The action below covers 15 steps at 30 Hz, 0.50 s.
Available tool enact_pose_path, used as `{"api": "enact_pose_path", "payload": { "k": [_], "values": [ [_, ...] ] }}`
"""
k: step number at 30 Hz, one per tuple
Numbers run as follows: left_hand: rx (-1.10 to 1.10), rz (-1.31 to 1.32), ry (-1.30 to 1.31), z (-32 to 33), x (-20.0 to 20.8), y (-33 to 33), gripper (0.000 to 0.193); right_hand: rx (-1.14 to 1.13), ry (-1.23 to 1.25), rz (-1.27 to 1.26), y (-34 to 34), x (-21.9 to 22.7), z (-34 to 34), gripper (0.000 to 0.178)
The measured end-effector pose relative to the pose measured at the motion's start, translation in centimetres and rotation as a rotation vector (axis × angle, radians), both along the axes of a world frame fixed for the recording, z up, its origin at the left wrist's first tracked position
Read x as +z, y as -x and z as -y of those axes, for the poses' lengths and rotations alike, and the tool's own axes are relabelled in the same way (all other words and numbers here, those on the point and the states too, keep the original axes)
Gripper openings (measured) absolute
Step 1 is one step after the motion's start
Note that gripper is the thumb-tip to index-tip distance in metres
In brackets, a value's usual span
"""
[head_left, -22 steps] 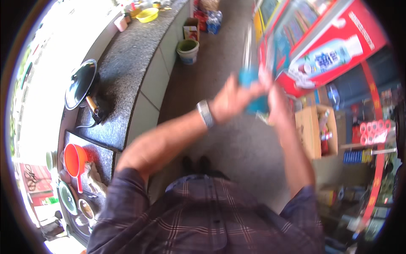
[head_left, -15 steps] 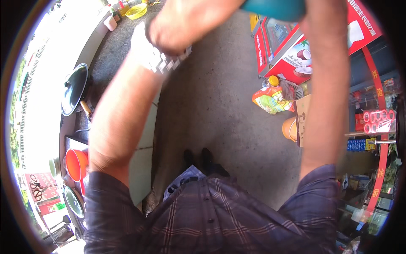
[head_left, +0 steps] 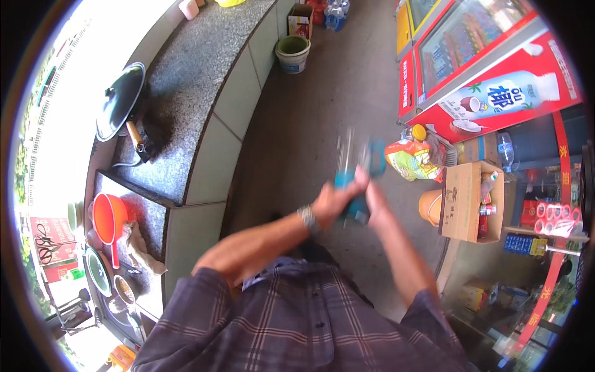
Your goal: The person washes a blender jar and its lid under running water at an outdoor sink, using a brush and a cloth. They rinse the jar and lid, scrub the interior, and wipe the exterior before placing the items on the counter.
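My left hand (head_left: 333, 202), with a metal-band watch on its wrist, meets my right hand (head_left: 379, 211) in front of my body, above the floor. Both are closed round a clear bottle with teal parts (head_left: 349, 154), smeared by motion. Its see-through end points up and away from me. A teal piece (head_left: 375, 157), which looks like its lid, shows beside the clear part; I cannot tell whether it is attached. More teal shows below, between my hands. Where exactly each finger presses is blurred.
On my left runs a stone counter (head_left: 186, 93) with a lidded wok (head_left: 124, 102), a red dipper (head_left: 109, 218) and a rag (head_left: 140, 249). To the right stand a red display freezer (head_left: 489, 93), a cardboard box (head_left: 460, 201), an orange bucket (head_left: 430, 207) and a colourful bag (head_left: 411, 160).
Both hands have come down from high up near the top of the view to in front of my waist, bringing the teal bottle with them. The view has shifted, showing more of the counter.
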State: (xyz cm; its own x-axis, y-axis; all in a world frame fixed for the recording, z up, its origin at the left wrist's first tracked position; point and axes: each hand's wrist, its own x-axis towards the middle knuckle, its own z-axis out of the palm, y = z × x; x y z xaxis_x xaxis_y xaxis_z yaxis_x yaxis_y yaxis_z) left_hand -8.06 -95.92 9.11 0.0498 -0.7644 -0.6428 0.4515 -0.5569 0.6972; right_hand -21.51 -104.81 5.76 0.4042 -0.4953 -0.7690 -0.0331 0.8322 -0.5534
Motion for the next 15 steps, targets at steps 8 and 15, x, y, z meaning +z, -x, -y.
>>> {"api": "enact_pose_path", "payload": {
  "k": [8,15],
  "values": [
    [-0.132,0.45,1.026,6.2,31.1,-11.5,0.061,0.163,1.549,0.731,-12.2,32.0,10.3,0.051],
    [0.498,0.029,0.142,-4.2,-3.8,-5.2,0.071,0.324,0.224,0.008,-10.1,4.6,-3.0,0.061]
  ]
}}
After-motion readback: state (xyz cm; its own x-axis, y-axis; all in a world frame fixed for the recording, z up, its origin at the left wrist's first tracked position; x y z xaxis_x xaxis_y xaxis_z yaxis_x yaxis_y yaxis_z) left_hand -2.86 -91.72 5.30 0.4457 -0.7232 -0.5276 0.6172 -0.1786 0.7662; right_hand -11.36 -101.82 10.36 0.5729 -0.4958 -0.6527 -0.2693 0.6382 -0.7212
